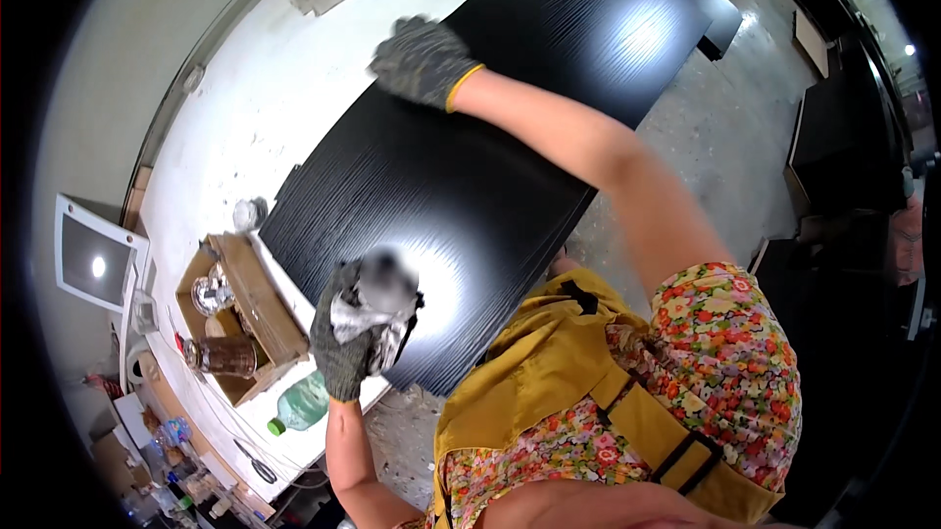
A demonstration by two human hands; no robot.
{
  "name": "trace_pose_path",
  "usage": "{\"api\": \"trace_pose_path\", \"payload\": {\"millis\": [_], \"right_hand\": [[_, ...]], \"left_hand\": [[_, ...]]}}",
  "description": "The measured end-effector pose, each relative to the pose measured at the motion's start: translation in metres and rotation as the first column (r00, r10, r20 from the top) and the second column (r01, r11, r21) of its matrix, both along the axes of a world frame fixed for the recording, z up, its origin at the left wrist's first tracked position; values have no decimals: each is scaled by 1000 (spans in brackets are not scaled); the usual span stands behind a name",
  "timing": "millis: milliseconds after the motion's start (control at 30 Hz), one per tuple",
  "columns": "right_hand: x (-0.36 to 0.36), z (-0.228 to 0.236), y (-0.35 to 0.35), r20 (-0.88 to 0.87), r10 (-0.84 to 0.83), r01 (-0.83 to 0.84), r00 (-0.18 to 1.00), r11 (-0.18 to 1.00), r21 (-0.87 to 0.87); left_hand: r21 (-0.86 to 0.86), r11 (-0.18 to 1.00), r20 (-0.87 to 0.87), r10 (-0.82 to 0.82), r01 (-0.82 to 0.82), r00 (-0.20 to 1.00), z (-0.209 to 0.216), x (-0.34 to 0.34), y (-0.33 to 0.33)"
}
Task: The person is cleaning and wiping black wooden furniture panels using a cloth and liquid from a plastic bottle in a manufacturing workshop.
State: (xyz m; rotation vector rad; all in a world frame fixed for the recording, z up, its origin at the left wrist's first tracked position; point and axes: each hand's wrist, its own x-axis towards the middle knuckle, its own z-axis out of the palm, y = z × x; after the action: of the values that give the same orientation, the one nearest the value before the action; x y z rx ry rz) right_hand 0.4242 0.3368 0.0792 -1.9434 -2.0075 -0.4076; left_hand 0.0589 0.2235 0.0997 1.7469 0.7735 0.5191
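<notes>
A long black wood-grain panel (510, 137) lies across a white workbench (265, 88). My right hand (421, 63), in a dark knit glove with a yellow cuff, rests flat on the panel's far edge, fingers spread. My left hand (348, 338), also gloved, grips a crumpled grey-white rag (377, 308) at the panel's near end. The rag's top is blurred.
An open cardboard box (240, 318) with a brown jar and metal bits sits left of the panel. A green-capped plastic bottle (299, 404) lies beside it. A monitor (93, 259) stands at the far left. More black panels (843, 137) stand on the concrete floor at right.
</notes>
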Motion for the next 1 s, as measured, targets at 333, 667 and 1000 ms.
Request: {"api": "trace_pose_path", "payload": {"millis": [333, 667, 1000], "right_hand": [[350, 32, -21, 198, -423, 429, 884, 903, 17], [511, 43, -56, -121, -453, 440, 883, 890, -121], [456, 30, -126, -527, 22, -66, 849, 996, -65]], "left_hand": [[-111, 991, 4, 69, -69, 998, 37, 229, 47], [-309, 935, 415, 296, -173, 860, 1, 377, 106], [-113, 984, 281, 164, -137, 946, -28, 339, 120]]}}
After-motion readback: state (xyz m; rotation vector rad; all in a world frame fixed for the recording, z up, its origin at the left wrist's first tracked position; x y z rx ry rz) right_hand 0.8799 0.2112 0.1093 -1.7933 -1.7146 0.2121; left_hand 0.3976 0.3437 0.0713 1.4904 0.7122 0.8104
